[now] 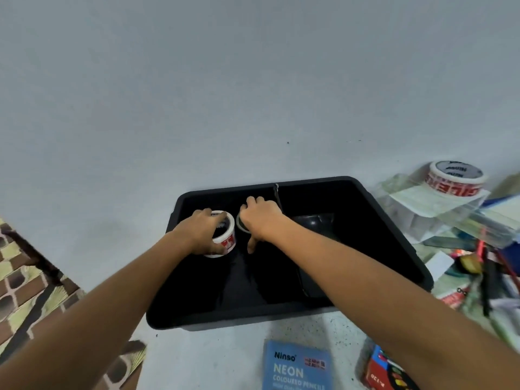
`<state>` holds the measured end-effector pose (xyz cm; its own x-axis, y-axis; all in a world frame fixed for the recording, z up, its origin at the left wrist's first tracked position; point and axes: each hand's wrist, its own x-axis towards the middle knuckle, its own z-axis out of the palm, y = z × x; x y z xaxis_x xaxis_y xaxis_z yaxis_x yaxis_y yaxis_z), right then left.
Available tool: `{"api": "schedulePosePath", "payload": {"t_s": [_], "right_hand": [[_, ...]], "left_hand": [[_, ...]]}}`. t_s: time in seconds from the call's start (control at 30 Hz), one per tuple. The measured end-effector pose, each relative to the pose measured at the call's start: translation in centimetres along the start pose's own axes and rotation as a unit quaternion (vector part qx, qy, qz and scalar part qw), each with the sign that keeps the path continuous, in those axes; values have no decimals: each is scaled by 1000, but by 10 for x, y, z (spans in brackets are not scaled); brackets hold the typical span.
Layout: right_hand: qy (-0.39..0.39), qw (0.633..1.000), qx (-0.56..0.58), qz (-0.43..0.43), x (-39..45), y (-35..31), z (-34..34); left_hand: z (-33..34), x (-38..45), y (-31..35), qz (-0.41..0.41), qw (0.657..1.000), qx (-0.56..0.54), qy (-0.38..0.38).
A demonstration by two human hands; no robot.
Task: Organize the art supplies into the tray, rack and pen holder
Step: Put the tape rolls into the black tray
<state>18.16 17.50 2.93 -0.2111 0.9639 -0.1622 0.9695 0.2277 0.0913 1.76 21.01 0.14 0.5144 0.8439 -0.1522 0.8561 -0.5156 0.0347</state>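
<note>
Black tray [394, 229]: left hand [201, 229] grips white tape roll [225, 235]; right hand [261, 218] grips clear tape roll [241, 225]. Outstanding: third tape roll [455, 178], pencil box [295, 367], pens pile [484, 266].

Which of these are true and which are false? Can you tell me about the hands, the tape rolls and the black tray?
1. The left hand grips a white and red tape roll inside the black tray. True.
2. The right hand is outside the tray. False: it reaches into it, holding a thinner roll.
3. Another tape roll sits to the tray's right. True.
4. The blue pencil box lies in the tray. False: it lies in front of it.
</note>
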Motion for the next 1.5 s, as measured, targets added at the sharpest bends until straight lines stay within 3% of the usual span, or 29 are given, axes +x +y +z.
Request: {"api": "schedulePosePath", "payload": {"t_s": [0.13,0.37,0.8,1.1,1.5], "right_hand": [[50,992,107,-35,-21,25,-19],[183,966,178,38,-94,123,-53],[161,955,117,220,-328,338,-19],[162,938,143,270,-410,438,14],[204,912,167,316,-384,562,48]], "left_hand": [[-25,3,8,37,999,-23,4],[-92,24,96,139,984,-25,111],[-112,65,381,266,952,-50,140],[-99,92,466,200,964,-92,150],[-78,167,492,56,984,-95,142]]}}
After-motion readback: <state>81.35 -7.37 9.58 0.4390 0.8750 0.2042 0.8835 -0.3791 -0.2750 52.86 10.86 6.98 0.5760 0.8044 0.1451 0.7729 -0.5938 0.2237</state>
